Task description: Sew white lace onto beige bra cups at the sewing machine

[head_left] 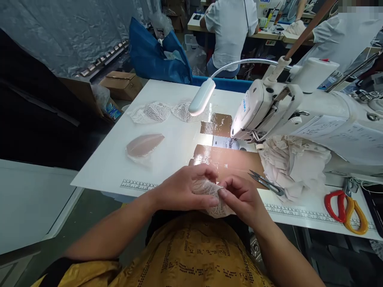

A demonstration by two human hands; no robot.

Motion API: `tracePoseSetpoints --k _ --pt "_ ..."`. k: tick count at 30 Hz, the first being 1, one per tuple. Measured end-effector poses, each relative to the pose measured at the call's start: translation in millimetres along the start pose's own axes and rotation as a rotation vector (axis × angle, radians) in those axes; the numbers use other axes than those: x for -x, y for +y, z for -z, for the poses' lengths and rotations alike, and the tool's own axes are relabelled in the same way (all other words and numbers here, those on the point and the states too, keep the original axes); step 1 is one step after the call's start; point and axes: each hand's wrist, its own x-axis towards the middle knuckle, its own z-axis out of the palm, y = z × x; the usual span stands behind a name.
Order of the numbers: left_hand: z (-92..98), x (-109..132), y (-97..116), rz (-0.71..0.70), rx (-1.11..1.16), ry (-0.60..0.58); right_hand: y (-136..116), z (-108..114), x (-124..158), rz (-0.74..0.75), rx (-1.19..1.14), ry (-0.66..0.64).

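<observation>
Between my hands, at the front edge of the white table, is a piece of white lace fabric (220, 207). My left hand (191, 187) is closed around its left side, thumb on top. With thumb and fingertips pressed together, my right hand (241, 197) pinches its right side. Just beyond my hands a sewing machine (254, 111) stands with its needle area lit. Thread snips (266, 183) lie right of my right hand. Two lace cup pieces (154, 112) rest at the back of the table, and a beige cup piece (143, 146) lies nearer on the left.
A heap of pale fabric pieces (295, 163) sits under the machine arm. Red and yellow scissors (345, 211) lie at the right front edge. A lamp (202, 97) on a bendy neck hangs over the table. A blue bag (158, 56) and a cardboard box (122, 84) stand behind. Two people sit beyond.
</observation>
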Motion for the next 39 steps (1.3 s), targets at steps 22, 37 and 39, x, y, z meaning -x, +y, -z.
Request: tracePoseSetpoints --k 22,37,39 --pt "37.1 -41.1 -3.0 0.112 -0.025 0.638 9.6 70.7 -6.5 0.029 0.199 0.244" --pt "-40.4 -106.3 -23.7 -0.160 -0.958 -0.026 16.0 65.9 -56.7 0.109 1.108 0.066" --pt "-26.0 -101.9 -19.9 -0.141 -0.880 -0.050 21.9 61.8 -56.6 0.096 1.251 0.048"
